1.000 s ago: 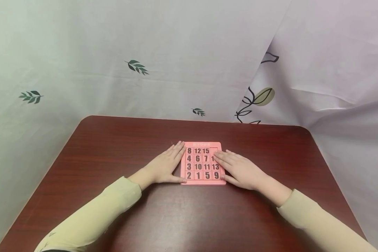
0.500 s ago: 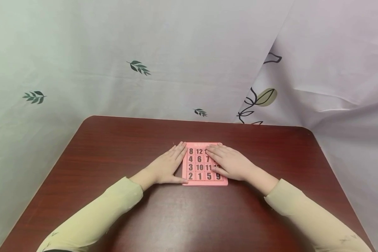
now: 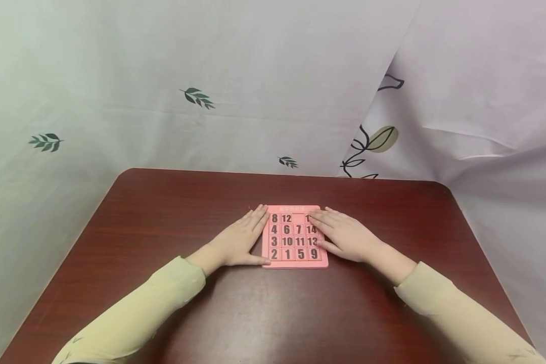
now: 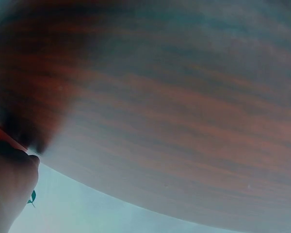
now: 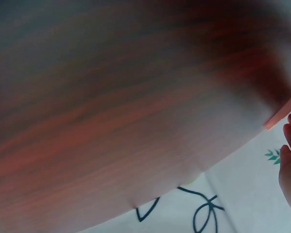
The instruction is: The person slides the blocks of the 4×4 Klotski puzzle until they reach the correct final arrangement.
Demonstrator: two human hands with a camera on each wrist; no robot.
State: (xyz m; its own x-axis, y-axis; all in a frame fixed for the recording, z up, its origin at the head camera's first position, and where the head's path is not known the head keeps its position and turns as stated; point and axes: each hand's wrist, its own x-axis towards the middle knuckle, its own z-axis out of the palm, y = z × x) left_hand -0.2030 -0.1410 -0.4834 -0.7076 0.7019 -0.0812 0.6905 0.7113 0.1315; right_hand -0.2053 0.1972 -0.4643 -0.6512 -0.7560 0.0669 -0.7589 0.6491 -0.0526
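A pink number slide puzzle (image 3: 296,264) lies flat on the table, its tiles marked with dark numerals. In the top row, the third slot (image 3: 298,218) holds no tile. My left hand (image 3: 238,240) rests along the left side of the frame, fingers straight at the upper corner and thumb at the lower one. Straight fingers of my right hand (image 3: 348,235) touch the top-right tile (image 3: 307,219) and partly cover it, with the thumb beside the 13 tile. Only slivers of the puzzle's edge show in the left wrist view (image 4: 7,138) and the right wrist view (image 5: 282,110).
The dark red-brown wooden table (image 3: 200,313) has rounded far corners. Behind it and at both sides hangs pale cloth (image 3: 236,60) printed with leaves.
My right hand has swept left over the board and come back to the right edge. The 15 tile has slid one place right, so the gap is now in the third column.
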